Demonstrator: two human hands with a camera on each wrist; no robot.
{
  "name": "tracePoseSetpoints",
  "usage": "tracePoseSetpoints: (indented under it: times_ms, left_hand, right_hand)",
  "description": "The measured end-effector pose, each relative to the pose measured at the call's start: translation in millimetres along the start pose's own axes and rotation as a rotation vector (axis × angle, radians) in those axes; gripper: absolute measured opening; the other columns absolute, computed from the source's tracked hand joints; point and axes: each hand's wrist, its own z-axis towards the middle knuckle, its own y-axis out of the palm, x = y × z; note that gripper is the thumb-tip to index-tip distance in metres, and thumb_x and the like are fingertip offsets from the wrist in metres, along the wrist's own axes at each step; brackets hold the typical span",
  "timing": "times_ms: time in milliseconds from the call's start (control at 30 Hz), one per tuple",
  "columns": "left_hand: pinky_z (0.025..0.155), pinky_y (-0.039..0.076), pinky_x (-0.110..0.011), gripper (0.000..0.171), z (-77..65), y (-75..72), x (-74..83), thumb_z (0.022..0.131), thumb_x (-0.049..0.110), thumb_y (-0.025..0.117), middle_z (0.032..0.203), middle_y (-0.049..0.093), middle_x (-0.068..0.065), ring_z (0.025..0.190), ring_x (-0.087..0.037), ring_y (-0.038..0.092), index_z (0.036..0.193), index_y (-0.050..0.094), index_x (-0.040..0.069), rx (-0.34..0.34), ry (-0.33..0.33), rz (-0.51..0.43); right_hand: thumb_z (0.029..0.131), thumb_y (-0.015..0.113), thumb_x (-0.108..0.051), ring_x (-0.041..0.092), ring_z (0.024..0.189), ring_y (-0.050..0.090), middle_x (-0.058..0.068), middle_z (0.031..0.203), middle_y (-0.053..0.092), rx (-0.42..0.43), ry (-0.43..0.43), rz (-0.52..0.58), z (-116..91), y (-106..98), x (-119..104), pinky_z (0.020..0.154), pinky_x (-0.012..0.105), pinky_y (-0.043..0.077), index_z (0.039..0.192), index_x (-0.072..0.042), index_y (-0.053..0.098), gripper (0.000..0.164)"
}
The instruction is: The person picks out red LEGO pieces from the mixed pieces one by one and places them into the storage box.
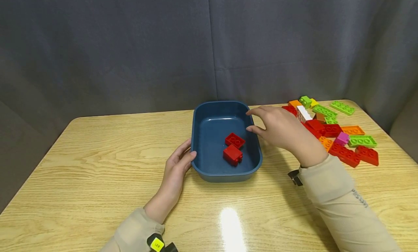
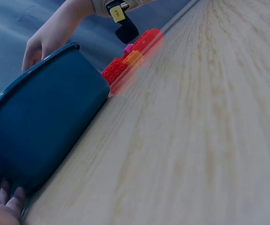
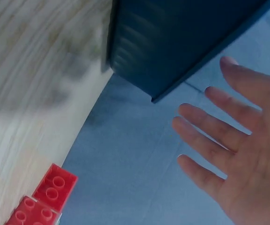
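Note:
A blue plastic bin [image 1: 212,177] stands on the table, with two red toy bricks inside, one hollow-side-up brick [image 1: 234,140] and one brick [image 1: 233,154] in front of it. At the bin's left side my left hand [image 1: 174,170] touches the outer wall, thumb at the rim. Its fingertips show low against that wall in the left wrist view. My right hand [image 1: 277,126] is over the right rim, thumb and fingers apart and holding nothing. The right wrist view shows its fingers [image 3: 214,126] spread beside the bin.
To the right lies a loose pile of bricks, among them a green plate-like brick [image 1: 362,141], a magenta brick [image 1: 342,138], a white brick [image 1: 303,114] and a red brick [image 1: 367,155]. A grey curtain [image 1: 130,52] hangs behind the wooden table [image 1: 114,154].

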Motion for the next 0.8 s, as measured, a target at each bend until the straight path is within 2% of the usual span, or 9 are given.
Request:
tracePoseSetpoints:
  times_ms: [233,533,733,800]
  left_hand:
    - [0.106,0.037,-0.038,0.049,0.9,0.0,-1.0,0.093,0.019,0.051,0.143,0.047,-0.011,0.127,-0.020,0.046,0.141,0.042,0.010,-0.004,0.006,-0.012]
    - [0.106,0.038,-0.039,0.049,1.1,-0.5,-1.3,0.093,0.020,0.052,0.143,0.048,-0.012,0.127,-0.020,0.046,0.140,0.043,0.011,-0.002,0.005,-0.009]
    - [0.104,0.038,-0.037,0.048,0.9,-0.8,-1.6,0.093,0.020,0.052,0.142,0.048,-0.011,0.127,-0.020,0.047,0.140,0.043,0.012,0.001,0.003,-0.007]
    - [0.104,0.039,-0.036,0.049,0.6,-0.9,-1.6,0.093,0.019,0.052,0.142,0.048,-0.011,0.127,-0.020,0.047,0.140,0.043,0.012,0.000,0.003,-0.005]
  right_hand:
    - [0.085,0.064,-0.031,0.034,0.106,0.060,0.020,0.120,0.066,-0.080,0.120,0.058,-4.3,-12.1,12.2,0.088,0.054,0.052,0.125,-0.007,0.058,0.047]
    - [0.090,0.057,-0.034,0.035,0.101,0.060,0.025,0.116,0.064,-0.191,0.208,0.112,-11.4,-25.0,32.4,0.085,0.055,0.050,0.127,-0.002,0.055,0.049]
    - [0.092,0.055,-0.032,0.030,0.082,0.061,0.028,0.111,0.065,-0.274,0.260,0.091,-16.6,-28.1,48.8,0.081,0.053,0.050,0.126,0.007,0.052,0.052]
    - [0.092,0.055,-0.031,0.029,0.081,0.061,0.029,0.111,0.065,-0.295,0.275,0.068,-17.4,-28.3,53.5,0.083,0.055,0.050,0.126,0.009,0.052,0.052]
